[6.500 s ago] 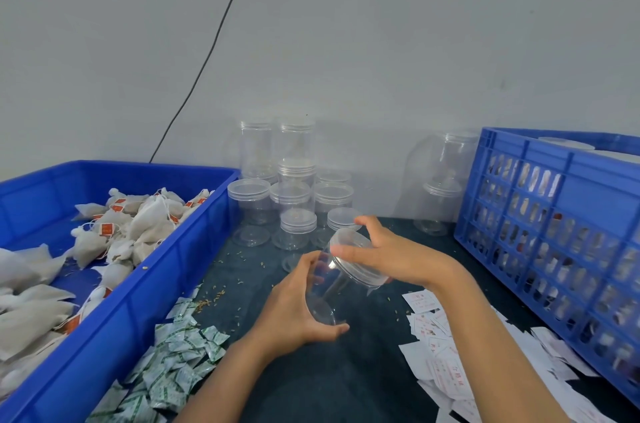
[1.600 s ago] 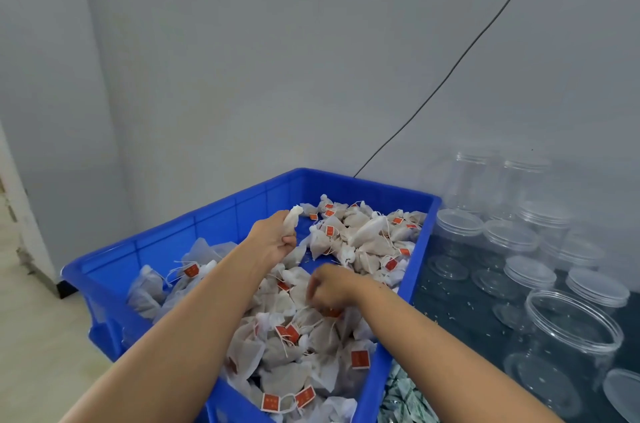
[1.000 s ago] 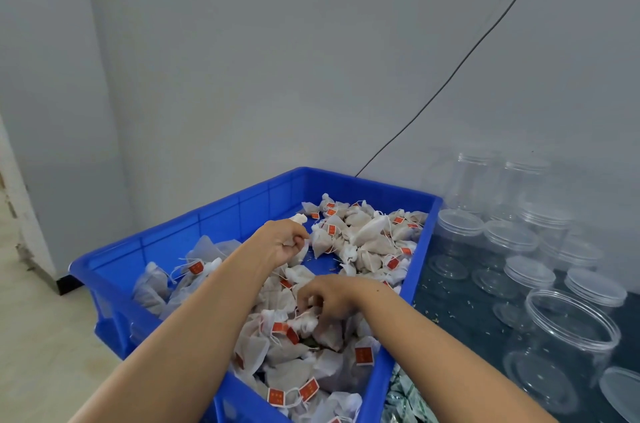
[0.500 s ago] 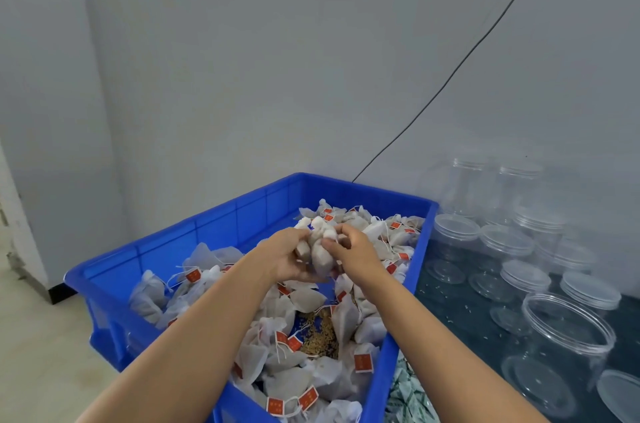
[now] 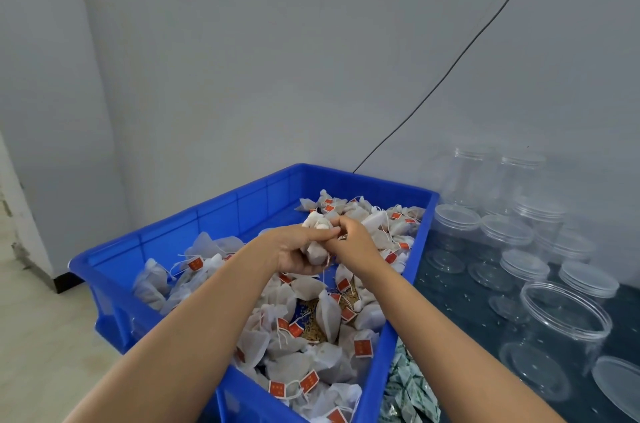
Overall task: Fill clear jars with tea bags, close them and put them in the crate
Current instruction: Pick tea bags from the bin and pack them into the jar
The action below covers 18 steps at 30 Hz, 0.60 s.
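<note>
A blue bin (image 5: 221, 215) holds a heap of white tea bags (image 5: 325, 322) with red tags. Above the heap, my left hand (image 5: 294, 251) grips a bunch of tea bags (image 5: 317, 249). My right hand (image 5: 353, 241) meets it from the right, fingers curled onto the same bunch. An open clear jar (image 5: 554, 336) stands on the dark table at the right, its lid (image 5: 620, 384) lying beside it.
Several lidded clear jars (image 5: 505, 232) stand at the back right against the grey wall. Small green-and-white sachets (image 5: 408, 391) lie between the bin and the open jar. A black cable (image 5: 450, 69) runs down the wall. Loose grain lies in the bin's bottom.
Both hands were digging apart in the heap; they have come together and lifted a bunch of tea bags above it. Earlier still they held a jar and lid.
</note>
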{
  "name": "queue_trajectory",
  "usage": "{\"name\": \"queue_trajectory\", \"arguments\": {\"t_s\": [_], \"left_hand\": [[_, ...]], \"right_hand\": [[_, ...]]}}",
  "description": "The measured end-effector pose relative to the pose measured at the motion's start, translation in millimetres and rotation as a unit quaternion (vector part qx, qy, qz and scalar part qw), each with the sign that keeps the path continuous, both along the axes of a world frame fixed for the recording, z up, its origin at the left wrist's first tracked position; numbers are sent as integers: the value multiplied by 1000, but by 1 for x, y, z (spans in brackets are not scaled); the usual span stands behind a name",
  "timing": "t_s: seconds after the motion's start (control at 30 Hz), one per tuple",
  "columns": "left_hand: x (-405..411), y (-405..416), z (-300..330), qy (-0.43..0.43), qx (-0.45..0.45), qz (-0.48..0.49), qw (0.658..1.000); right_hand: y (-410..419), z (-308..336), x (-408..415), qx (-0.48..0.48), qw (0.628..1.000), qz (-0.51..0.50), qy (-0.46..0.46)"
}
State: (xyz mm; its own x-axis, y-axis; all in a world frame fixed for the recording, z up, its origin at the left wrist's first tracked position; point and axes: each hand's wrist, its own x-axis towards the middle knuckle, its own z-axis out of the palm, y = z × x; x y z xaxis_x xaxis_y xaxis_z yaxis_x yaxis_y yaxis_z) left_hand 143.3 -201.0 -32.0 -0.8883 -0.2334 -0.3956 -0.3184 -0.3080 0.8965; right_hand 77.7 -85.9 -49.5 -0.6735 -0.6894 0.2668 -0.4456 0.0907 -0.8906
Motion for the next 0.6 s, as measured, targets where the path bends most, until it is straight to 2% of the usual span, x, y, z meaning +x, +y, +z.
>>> {"name": "queue_trajectory", "arguments": {"t_s": [0.17,0.27,0.33,0.37,0.4,0.47,0.53,0.6], "left_hand": [[0,-1,2,29,-25,33,999],[-1,-3,1,52,5,101,994],[-3,-6,2,64,13,155,986],[-4,-8,2,76,32,190,978],[-5,-11,3,90,58,227,968],[-4,-15,4,109,93,271,952],[-2,-15,4,105,113,273,950],[-1,-15,3,88,119,260,954]], "right_hand": [[0,6,4,-58,992,27,-105],[-2,5,-1,-74,986,-46,-143],[-1,2,-4,25,986,-112,-123],[1,0,-4,119,982,-116,-90],[2,-1,-3,221,970,-84,-46],[2,-1,5,379,924,43,-2],[3,1,14,452,881,141,-16],[3,1,15,502,847,173,19]]}}
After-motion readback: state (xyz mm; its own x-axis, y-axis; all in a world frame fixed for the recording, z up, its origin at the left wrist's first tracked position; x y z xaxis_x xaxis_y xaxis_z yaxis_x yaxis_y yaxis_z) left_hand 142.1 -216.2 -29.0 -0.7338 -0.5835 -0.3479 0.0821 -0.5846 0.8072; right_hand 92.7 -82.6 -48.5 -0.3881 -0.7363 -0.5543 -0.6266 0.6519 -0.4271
